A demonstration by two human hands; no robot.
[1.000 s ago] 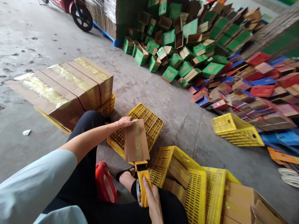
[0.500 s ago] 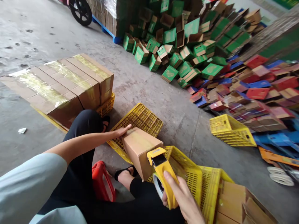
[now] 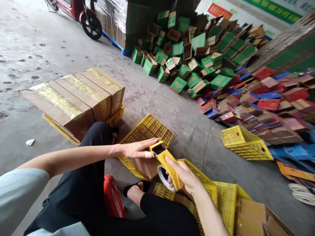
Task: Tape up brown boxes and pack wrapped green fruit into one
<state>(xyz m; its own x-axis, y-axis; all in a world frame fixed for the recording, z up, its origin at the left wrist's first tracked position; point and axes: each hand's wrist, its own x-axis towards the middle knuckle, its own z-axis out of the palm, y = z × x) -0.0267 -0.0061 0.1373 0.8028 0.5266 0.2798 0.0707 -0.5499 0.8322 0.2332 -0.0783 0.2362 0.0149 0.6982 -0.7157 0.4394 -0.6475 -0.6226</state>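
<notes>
My right hand is wrapped round the yellow handle of a tape dispenser that carries a roll of tape. Its head is right at the fingertips of my left hand, whose fingers are stretched out flat. Below both hands, a brown cardboard box sits on a yellow crate on the floor, mostly covered by my left hand and the dispenser. Whether my left palm touches the box top or hovers just above it, I cannot tell.
Taped cartons stand on a crate at left. Beside my right arm are yellow crates with cartons. A red stool is between my legs. Green boxes and red and blue boxes lie heaped ahead; a scooter stands behind.
My left hand has moved right, from the box's far left edge to the dispenser's head. The dispenser has risen and shifted slightly left. The view has tilted upward a little.
</notes>
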